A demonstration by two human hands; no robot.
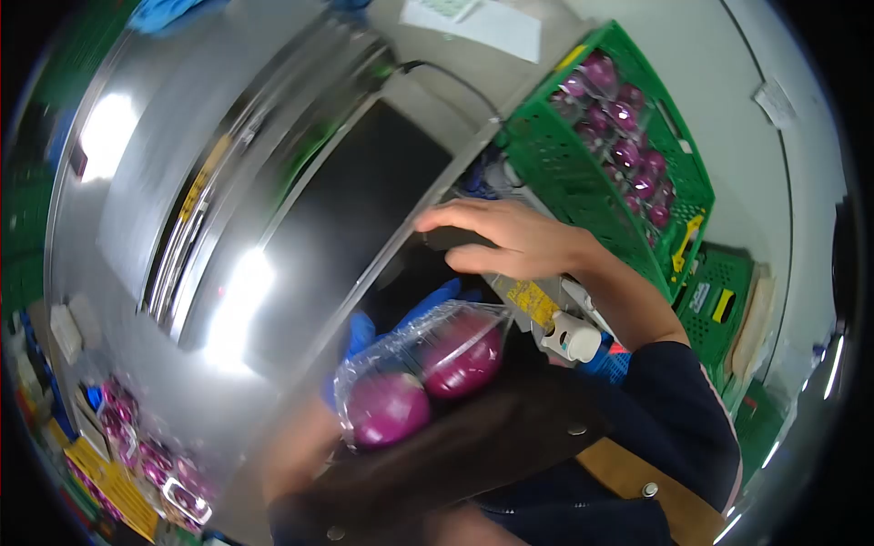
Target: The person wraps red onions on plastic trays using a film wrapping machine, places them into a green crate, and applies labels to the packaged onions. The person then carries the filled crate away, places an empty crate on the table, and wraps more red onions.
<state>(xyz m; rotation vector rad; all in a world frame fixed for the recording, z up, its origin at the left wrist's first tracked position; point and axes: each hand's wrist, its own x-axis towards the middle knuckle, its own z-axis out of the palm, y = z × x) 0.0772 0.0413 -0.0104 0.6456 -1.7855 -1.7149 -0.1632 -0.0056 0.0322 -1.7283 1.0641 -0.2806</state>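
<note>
Clear plastic film catches the light around a pack of two purple onions [422, 378], held up in front of the dark apron [473, 437] by the person's left hand [360, 337]. From the head camera's side of things, blue-gloved fingers curl past the pack's far edge, so that hand is gripping it. The right hand [505, 238] is bare and loosely open, thumb apart from the fingers, with nothing that I can see in its grasp. It hovers by the long metal edge [387, 255] of the steel bench, near the dark panel [373, 173].

Over the bench side there's bare steel to move across. The other way is tighter: a green crate [569, 187] with more wrapped onions stands beyond the right wrist, and a white bottle [575, 338] lies just below the forearm.

The pack covers most of the left palm, and the left forearm is smeared by blur. Whether the right fingertips touch the metal edge, I can't tell. At lower left, wrapped packs [164, 464] and a yellow crate [114, 487] run into the dark rim of the lens, cut off and hard to make out.
</note>
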